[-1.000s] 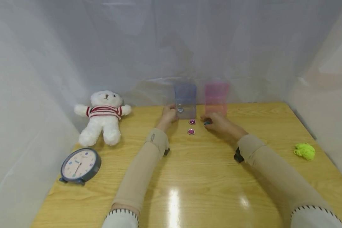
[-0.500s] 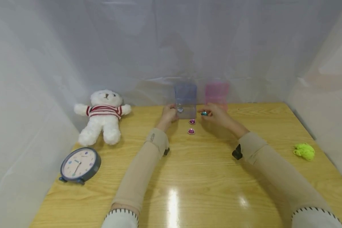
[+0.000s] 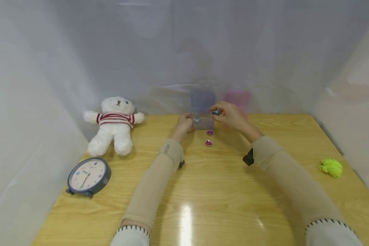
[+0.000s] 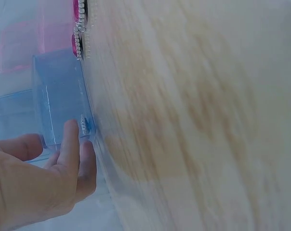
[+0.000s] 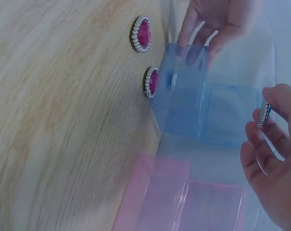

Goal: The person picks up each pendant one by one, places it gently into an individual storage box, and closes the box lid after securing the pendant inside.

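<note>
A clear blue box (image 3: 205,123) with its lid raised stands at the back of the table, one blue gem (image 4: 85,124) inside it. My left hand (image 3: 183,125) grips the box's left side, thumb and fingers around its edge. My right hand (image 3: 232,115) pinches another blue gem (image 5: 264,115) with pearly edging, held up beside the box's right edge. Behind that hand is an open pink box (image 5: 157,187), partly hidden in the head view. Two magenta gems (image 3: 209,132) (image 3: 208,143) lie on the wood in front of the blue box.
At the left sits a white teddy bear (image 3: 115,135) in a striped sweater, with a round blue-rimmed clock (image 3: 88,176) in front of it. A bundle of neon yellow yarn (image 3: 331,167) lies near the table's right edge. A pale curtain (image 3: 184,51) hangs behind the boxes.
My right hand, with the blue gem pinched in it, has risen and moved left from in front of the pink box towards the blue one. The left hand keeps its grip on the blue box.
</note>
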{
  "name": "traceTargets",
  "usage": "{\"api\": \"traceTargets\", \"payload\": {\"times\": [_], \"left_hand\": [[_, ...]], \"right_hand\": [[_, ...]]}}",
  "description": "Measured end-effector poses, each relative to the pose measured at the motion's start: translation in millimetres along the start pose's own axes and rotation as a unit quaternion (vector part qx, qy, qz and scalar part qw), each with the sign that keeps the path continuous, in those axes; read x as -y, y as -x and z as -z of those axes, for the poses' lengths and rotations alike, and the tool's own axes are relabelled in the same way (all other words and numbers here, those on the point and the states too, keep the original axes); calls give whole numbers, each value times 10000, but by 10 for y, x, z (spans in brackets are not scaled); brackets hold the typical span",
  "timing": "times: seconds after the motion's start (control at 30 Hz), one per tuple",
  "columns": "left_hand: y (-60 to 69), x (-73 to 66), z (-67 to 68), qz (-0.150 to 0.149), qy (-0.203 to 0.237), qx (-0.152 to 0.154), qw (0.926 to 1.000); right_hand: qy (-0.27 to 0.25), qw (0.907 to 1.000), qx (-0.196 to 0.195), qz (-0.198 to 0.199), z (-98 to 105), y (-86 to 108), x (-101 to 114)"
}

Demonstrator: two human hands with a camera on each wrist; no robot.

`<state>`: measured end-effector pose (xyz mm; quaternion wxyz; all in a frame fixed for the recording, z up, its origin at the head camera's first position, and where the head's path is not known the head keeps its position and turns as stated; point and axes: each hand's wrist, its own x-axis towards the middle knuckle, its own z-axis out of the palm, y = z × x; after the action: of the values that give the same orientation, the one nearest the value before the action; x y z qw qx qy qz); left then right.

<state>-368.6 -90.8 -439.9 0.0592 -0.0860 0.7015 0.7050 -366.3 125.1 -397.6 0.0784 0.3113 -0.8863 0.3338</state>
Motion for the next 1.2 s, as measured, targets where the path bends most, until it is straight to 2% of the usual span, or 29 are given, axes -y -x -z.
{"api": "traceTargets", "payload": {"times": [0.2, 0.5, 0.67, 0.9, 1.2], "left_hand": [[-2, 9, -33, 57, -67, -11, 10000], [0, 17, -50, 35, -277, -14, 9996], [-9, 18, -38, -18, -251, -11, 9997], [28, -12, -31, 94, -83, -142, 9998], [60, 7, -33, 60, -20, -253, 9997]], "right_hand": [[-43, 9999, -81, -47, -90, -93, -23], [-759, 9955, -173, -533, -223, -183, -62], [-956, 9934, -204, -596, -288, -231, -97], [-621, 9964, -185, -548, -377, -287, -160], [-284, 9979, -53, -585, -478, -327, -253]]}}
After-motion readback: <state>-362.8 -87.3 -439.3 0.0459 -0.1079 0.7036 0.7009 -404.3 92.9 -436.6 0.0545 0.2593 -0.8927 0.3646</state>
